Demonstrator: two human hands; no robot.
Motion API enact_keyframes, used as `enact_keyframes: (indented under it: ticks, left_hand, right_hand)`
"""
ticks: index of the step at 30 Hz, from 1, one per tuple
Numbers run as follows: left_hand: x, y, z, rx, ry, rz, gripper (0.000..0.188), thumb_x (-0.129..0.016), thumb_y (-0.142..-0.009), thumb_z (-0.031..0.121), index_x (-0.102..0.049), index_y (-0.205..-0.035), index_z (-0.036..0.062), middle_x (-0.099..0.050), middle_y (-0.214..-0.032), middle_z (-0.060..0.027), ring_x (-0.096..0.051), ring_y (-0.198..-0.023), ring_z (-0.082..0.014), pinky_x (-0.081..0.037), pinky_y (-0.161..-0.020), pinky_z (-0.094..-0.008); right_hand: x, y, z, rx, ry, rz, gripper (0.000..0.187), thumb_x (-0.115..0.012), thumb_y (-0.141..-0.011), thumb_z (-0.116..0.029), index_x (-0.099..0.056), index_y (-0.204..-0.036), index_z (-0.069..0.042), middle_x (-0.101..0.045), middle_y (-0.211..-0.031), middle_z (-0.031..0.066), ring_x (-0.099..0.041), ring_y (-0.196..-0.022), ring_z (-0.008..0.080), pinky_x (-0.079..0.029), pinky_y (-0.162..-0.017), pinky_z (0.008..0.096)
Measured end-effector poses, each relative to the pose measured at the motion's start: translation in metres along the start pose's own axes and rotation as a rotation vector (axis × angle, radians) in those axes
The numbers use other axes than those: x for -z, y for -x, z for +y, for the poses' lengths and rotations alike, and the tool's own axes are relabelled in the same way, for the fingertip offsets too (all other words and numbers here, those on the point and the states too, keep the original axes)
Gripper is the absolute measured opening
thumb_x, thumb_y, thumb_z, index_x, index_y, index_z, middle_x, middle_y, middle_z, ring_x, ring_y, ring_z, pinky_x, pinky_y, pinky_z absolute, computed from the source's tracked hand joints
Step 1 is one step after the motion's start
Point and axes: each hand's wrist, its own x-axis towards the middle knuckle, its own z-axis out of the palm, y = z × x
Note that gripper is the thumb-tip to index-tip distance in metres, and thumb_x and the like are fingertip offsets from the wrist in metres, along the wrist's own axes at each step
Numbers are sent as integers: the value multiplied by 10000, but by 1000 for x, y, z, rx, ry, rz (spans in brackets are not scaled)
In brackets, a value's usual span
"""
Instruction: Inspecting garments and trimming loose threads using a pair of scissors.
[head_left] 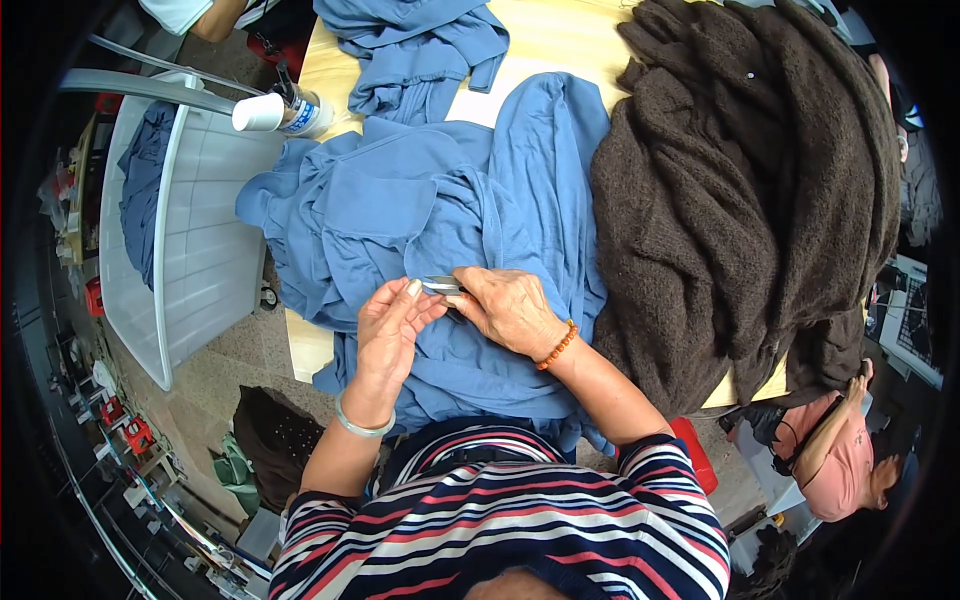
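Note:
A blue garment lies in loose folds across the near part of the table and hangs over its front edge. Above it, my right hand is closed around small metal thread snips, whose blades point left. My left hand meets the blade tips, its thumb and fingertips pinched together. Whatever is between those fingertips is too small to make out. A bead bracelet circles my right wrist, and a pale bangle my left.
Dark brown knitted fabric is heaped on the table's right. Another blue garment lies at the far side, near a white-capped bottle. At left stands a white bin with blue cloth. A person in pink is at right.

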Motion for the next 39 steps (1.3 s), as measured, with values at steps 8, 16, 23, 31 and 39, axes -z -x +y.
enact_keyframes:
  ticks: [8, 16, 23, 31, 39]
  left_hand:
    - [-2, 1, 1, -1, -1, 5, 97, -625, -935, 105, -590, -995, 37, -686, -915, -134, -705, -853, -241, -597, -783, -356]
    - [-4, 1, 0, -1, -30, 6, 72, -599, -949, 98, -584, -992, 42, -676, -859, -109, -702, -891, -264, -595, -783, -351]
    - [6, -6, 8, -26, 7, 10, 68, -592, -949, 82, -576, -1001, 42, -670, -866, -104, -709, -867, -273, -606, -752, -332]
    - [-10, 2, -3, 179, -176, -43, 280, -526, -998, 280, -562, -1046, 7, -662, -977, -164, -708, -815, -276, -610, -576, -316]
    - [-10, -9, -10, 295, -322, -143, 191, -634, -934, 165, -652, -886, -18, -697, -872, -112, -704, -772, -202, -611, -645, -300]
  right_hand:
    - [0, 5, 4, -34, -44, 24, 236, -658, -876, -269, -574, -945, -59, -617, -730, 101, -632, -653, 304, -489, -560, 400]
    - [1, 7, 5, -7, 6, 17, 215, -662, -871, -247, -586, -943, -60, -643, -795, 112, -635, -677, 316, -494, -575, 403]
    - [12, 15, 14, -203, -114, 33, 299, -726, -831, -277, -642, -1006, -50, -645, -829, 101, -654, -705, 281, -506, -614, 364]
    - [0, 34, 13, -53, -33, 180, 234, -714, -693, -42, -613, -903, -58, -606, -846, 71, -621, -644, 246, -492, -565, 344]
    - [-2, 38, 3, 181, 143, 218, 255, -683, -753, -126, -667, -1005, -87, -615, -939, 25, -613, -606, 161, -472, -529, 303]
